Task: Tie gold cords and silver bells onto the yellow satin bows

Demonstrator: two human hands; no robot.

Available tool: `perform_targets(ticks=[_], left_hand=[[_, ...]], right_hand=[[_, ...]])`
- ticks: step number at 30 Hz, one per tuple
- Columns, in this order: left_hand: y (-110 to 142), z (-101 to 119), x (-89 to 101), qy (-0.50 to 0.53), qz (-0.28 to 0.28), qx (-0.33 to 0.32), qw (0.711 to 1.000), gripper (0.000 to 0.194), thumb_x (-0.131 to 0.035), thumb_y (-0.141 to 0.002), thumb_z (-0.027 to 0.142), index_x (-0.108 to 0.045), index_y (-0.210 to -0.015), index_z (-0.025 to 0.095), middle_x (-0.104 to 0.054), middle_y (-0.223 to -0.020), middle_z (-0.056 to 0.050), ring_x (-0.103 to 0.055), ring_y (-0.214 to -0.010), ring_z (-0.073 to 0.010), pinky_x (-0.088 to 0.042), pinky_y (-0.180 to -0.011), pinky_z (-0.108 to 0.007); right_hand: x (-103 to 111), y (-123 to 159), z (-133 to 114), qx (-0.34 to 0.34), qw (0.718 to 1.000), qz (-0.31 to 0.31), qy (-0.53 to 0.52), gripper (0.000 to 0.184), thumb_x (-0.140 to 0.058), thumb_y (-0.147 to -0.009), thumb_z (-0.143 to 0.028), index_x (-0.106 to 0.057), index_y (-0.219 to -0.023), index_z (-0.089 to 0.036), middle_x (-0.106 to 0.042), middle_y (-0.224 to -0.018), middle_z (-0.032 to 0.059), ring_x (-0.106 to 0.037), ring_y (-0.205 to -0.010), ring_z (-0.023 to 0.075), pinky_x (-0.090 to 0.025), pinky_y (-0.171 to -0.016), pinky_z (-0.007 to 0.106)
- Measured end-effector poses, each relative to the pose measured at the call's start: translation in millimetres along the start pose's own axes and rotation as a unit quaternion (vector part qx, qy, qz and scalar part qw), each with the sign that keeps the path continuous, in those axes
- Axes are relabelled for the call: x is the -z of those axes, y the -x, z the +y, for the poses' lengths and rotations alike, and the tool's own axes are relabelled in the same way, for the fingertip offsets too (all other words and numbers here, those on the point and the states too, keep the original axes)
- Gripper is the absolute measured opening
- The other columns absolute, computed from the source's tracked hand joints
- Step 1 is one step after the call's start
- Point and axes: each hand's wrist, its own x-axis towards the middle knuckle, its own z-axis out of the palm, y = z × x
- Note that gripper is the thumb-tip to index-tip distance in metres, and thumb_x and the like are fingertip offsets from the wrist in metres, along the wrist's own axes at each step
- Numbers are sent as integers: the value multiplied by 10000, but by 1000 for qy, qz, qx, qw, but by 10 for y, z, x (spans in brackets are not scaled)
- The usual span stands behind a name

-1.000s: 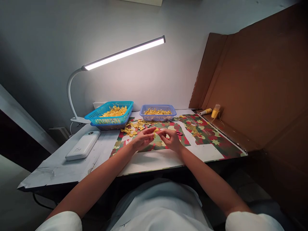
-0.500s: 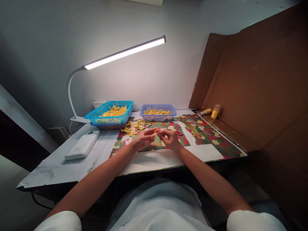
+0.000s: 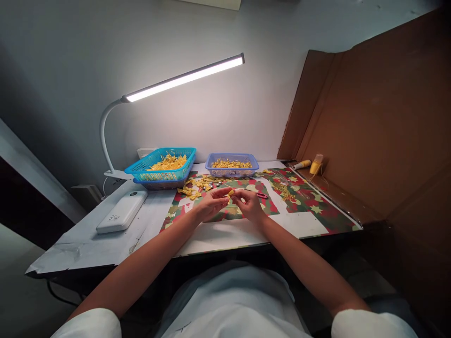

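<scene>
Between my two hands is a small yellow ribbon piece (image 3: 230,193), held above the patterned sheet. My left hand (image 3: 213,203) pinches it from the left between thumb and fingers. From the right, the fingertips of my right hand (image 3: 247,202) are closed on the same piece. Its exact shape is partly hidden by the fingers. Just behind my left hand lie several loose yellow ribbon pieces (image 3: 190,192) with small silvery beads among them. A red tool (image 3: 261,195) lies behind my right hand, partly covered by it.
A blue basket (image 3: 160,176) of yellow pieces stands at the back left, stacked on another. A purple basket (image 3: 232,172) holds gold-coloured strips. A white power bank (image 3: 122,212) lies left, below the lamp (image 3: 186,77). Thread spools (image 3: 316,164) stand by the cardboard (image 3: 373,126) at right.
My fingertips have drawn closer together around the yellow piece, and more of it shows between them. The whole view has shifted very slightly.
</scene>
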Motion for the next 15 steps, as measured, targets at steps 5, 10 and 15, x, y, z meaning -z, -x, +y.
perform_targets(ticks=[5, 10, 15], left_hand=[[-15, 1, 30, -16, 1, -10, 1000, 384, -837, -540, 50, -759, -892, 181, -736, -941, -34, -650, -780, -95, -468, -740, -197], [5, 38, 15, 2, 11, -8, 1000, 355, -825, -556, 44, -757, -877, 179, -736, -887, -36, -644, -752, -99, -468, -740, -212], [16, 62, 2, 11, 18, -4, 1000, 348, -830, -549, 36, -758, -851, 194, -729, -836, -12, -626, -686, -79, -460, -676, -199]], right_hand=[[14, -5, -21, 7, 1000, 3, 12, 245, -576, -854, -371, -621, -699, -185, -588, -606, -4, -510, -576, 123, -423, -597, 264], [38, -4, -51, 17, 1000, 7, 17, 211, -566, -858, -341, -654, -745, -187, -607, -634, 4, -518, -594, 127, -428, -603, 269], [50, -1, -44, 15, 1000, 12, 21, 204, -573, -853, -337, -666, -745, -191, -610, -628, 6, -519, -587, 130, -422, -585, 271]])
